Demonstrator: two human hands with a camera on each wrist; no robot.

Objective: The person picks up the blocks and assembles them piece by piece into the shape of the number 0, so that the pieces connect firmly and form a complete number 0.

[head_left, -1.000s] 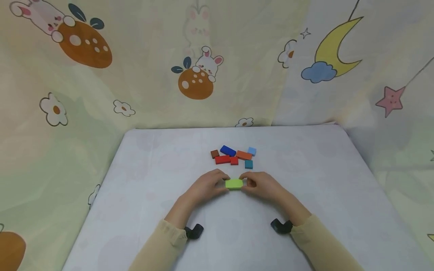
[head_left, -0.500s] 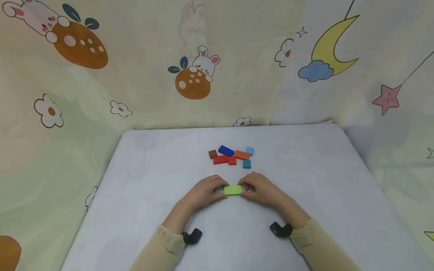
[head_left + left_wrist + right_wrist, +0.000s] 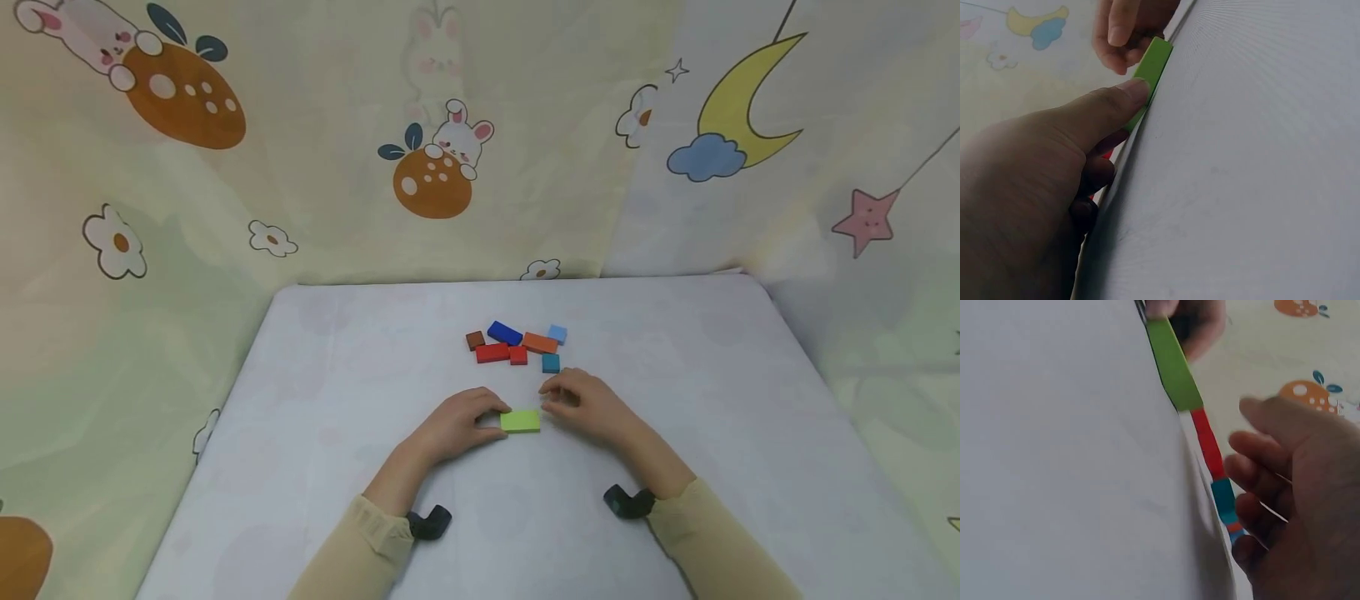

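Two bare hands in the head view. Left hand (image 3: 456,427) pinches the left end of the green block (image 3: 522,422), which lies on the tabletop (image 3: 337,358) in front of the other blocks. Right hand (image 3: 590,407) has just come off the block's right end (half a second ago both had it) and now sits slightly apart, near the teal block (image 3: 551,363), not touching it. Behind: long red block (image 3: 492,353), small red block (image 3: 518,356), orange block (image 3: 540,343). My read: left alone steadies the green block, right is freed up.

Left wrist view: thumb on the green block's near side, other left fingers partly hidden; right hand beyond the far end, clear of it.

Right wrist view: right fingers released, loosely bent, gap between thumb and the rest, nothing in them. Green block's near end bare.
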